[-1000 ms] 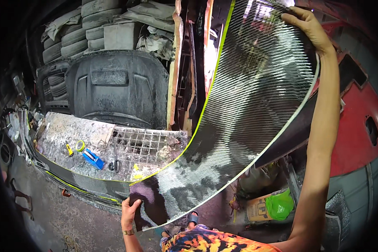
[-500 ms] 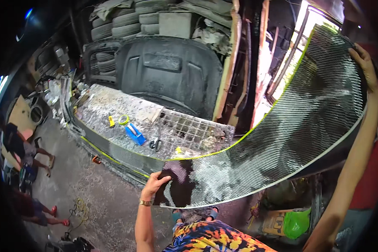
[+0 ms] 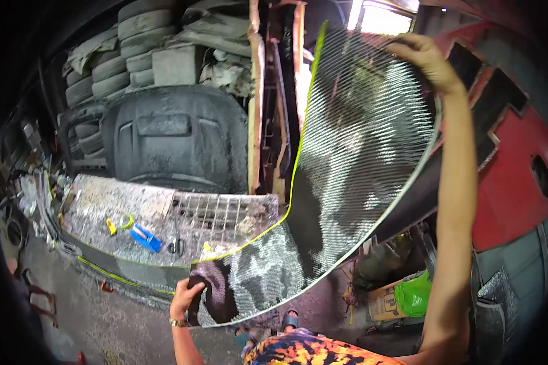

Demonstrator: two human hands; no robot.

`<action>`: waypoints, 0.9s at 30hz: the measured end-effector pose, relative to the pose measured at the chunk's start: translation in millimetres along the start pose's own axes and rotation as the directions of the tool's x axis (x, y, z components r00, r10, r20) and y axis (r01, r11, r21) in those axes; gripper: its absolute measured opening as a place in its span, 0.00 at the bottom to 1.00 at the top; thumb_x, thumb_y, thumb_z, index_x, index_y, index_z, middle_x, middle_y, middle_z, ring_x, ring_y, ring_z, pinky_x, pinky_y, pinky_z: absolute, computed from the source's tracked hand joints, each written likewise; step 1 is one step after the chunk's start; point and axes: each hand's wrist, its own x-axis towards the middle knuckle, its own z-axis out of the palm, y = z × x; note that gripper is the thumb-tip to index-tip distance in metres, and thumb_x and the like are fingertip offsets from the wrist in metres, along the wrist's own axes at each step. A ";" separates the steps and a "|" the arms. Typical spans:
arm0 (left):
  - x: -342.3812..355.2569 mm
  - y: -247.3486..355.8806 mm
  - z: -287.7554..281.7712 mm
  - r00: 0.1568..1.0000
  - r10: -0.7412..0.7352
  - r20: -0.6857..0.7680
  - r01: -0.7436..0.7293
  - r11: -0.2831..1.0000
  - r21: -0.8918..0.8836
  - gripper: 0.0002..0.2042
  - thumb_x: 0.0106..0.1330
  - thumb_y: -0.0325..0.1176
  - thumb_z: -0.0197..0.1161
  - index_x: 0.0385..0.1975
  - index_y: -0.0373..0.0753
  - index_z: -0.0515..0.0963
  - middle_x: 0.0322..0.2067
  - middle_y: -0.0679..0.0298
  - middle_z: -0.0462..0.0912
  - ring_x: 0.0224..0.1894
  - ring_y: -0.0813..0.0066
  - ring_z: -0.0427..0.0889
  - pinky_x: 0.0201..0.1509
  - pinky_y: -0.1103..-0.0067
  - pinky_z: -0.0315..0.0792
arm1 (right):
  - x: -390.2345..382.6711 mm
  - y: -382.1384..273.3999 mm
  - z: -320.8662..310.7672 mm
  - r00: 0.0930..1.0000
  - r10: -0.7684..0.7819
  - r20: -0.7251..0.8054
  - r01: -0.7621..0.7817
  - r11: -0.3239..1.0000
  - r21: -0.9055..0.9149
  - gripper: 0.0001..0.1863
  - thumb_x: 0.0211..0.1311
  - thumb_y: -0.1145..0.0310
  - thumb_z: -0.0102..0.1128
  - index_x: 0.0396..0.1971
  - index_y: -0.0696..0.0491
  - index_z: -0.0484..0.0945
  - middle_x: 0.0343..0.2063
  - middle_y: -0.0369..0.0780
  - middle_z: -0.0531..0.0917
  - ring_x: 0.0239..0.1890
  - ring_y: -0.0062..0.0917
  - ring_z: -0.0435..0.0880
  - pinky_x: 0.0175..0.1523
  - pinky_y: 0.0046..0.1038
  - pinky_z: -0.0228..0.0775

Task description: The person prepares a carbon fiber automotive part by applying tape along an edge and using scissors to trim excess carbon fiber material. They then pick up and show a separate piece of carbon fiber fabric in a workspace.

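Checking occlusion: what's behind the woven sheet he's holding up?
The sheet is see-through mesh: bright daylight shows through near its top, by the right hand. Lower down it covers the floor and the bench's right end. The left hand shows as a dark patch through its bottom corner.

Our left hand (image 3: 186, 296) grips the lower corner of a large curved sheet of woven grey fibre mesh (image 3: 353, 176); our right hand (image 3: 429, 58) holds its upper edge. Left of the left hand lies a grey wire-topped workbench (image 3: 164, 213), a small blue box (image 3: 145, 238) on it.
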 end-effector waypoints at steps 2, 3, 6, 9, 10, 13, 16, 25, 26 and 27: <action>4.8 0.9 2.6 0.999 0.033 0.010 -0.033 0.998 0.054 0.12 0.59 0.33 0.67 0.33 0.29 0.80 0.28 0.69 0.82 0.29 0.86 0.74 0.33 0.81 0.72 | 2.2 4.2 1.7 1.000 -0.007 0.003 0.007 0.998 -0.060 0.11 0.58 0.67 0.64 0.38 0.56 0.83 0.32 0.31 0.84 0.32 0.11 0.78 0.42 0.14 0.68; 5.1 -7.9 -3.4 0.998 0.054 0.006 -0.055 0.995 0.083 0.12 0.59 0.33 0.67 0.33 0.28 0.80 0.28 0.69 0.82 0.29 0.85 0.74 0.33 0.81 0.72 | 3.5 9.4 4.3 0.999 0.033 0.031 -0.032 0.999 -0.041 0.11 0.58 0.66 0.64 0.38 0.56 0.83 0.32 0.30 0.84 0.32 0.10 0.78 0.42 0.14 0.68; 2.6 -20.0 -9.2 0.998 0.054 -0.035 -0.052 0.997 0.063 0.12 0.58 0.32 0.68 0.33 0.29 0.81 0.27 0.69 0.82 0.29 0.86 0.75 0.33 0.82 0.72 | 3.1 55.9 2.7 0.999 0.037 0.029 -0.036 0.998 -0.045 0.15 0.57 0.63 0.66 0.40 0.57 0.82 0.34 0.31 0.84 0.36 0.12 0.78 0.47 0.17 0.66; -0.6 -26.3 -8.2 0.999 0.024 -0.043 -0.025 1.000 -0.014 0.11 0.58 0.31 0.68 0.33 0.29 0.81 0.28 0.69 0.83 0.29 0.86 0.75 0.33 0.83 0.71 | -16.0 113.3 -10.2 0.969 0.225 -0.107 -0.242 0.949 -0.202 0.21 0.56 0.59 0.65 0.41 0.61 0.81 0.35 0.35 0.82 0.40 0.16 0.76 0.49 0.20 0.64; -5.2 -22.2 -8.7 0.999 0.027 -0.044 -0.027 1.000 -0.008 0.10 0.58 0.30 0.67 0.34 0.30 0.81 0.29 0.69 0.83 0.30 0.85 0.75 0.34 0.83 0.72 | -27.8 138.9 -7.2 0.965 0.173 -0.198 -0.197 0.975 -0.107 0.15 0.59 0.60 0.63 0.27 0.59 0.81 0.26 0.28 0.76 0.30 0.12 0.69 0.37 0.21 0.61; -12.6 -18.4 -5.9 0.998 0.034 -0.057 -0.034 0.999 0.008 0.09 0.58 0.29 0.67 0.34 0.30 0.81 0.29 0.70 0.83 0.30 0.85 0.76 0.35 0.83 0.72 | -78.6 233.2 -23.6 0.859 0.411 -0.305 -0.417 0.908 0.050 0.20 0.55 0.59 0.68 0.40 0.60 0.80 0.36 0.35 0.83 0.42 0.16 0.79 0.48 0.18 0.69; 6.6 -25.6 17.5 0.997 0.070 -0.013 -0.070 0.997 -0.015 0.10 0.57 0.30 0.68 0.34 0.30 0.80 0.29 0.69 0.83 0.30 0.85 0.76 0.35 0.83 0.72 | -174.3 354.9 -84.6 0.870 0.446 -0.208 -0.485 0.852 -0.199 0.25 0.53 0.53 0.68 0.42 0.58 0.80 0.35 0.37 0.82 0.35 0.19 0.77 0.40 0.25 0.69; -8.2 -4.5 16.2 0.990 0.041 -0.136 -0.034 0.998 0.054 0.17 0.59 0.38 0.67 0.38 0.27 0.78 0.30 0.65 0.84 0.34 0.83 0.77 0.39 0.78 0.73 | -300.4 404.4 46.8 0.612 0.788 -0.066 -0.686 0.570 0.452 0.12 0.61 0.60 0.59 0.39 0.50 0.79 0.19 0.31 0.74 0.18 0.19 0.70 0.22 0.23 0.61; 0.2 -11.6 20.9 0.992 0.053 -0.115 -0.043 0.995 0.092 0.18 0.59 0.39 0.67 0.38 0.27 0.78 0.29 0.65 0.83 0.34 0.83 0.77 0.39 0.77 0.73 | -320.3 408.5 45.3 0.697 0.665 -0.268 -0.493 0.715 0.495 0.12 0.62 0.63 0.58 0.42 0.52 0.78 0.25 0.34 0.78 0.23 0.18 0.75 0.26 0.22 0.66; -1.2 -28.7 9.3 0.990 0.057 -0.129 -0.037 0.988 0.153 0.19 0.59 0.40 0.68 0.38 0.28 0.78 0.29 0.64 0.83 0.35 0.83 0.77 0.40 0.77 0.73 | -325.9 399.9 63.8 0.622 0.730 -0.285 -0.479 0.642 0.599 0.15 0.62 0.64 0.58 0.47 0.54 0.74 0.36 0.37 0.81 0.33 0.17 0.80 0.35 0.22 0.72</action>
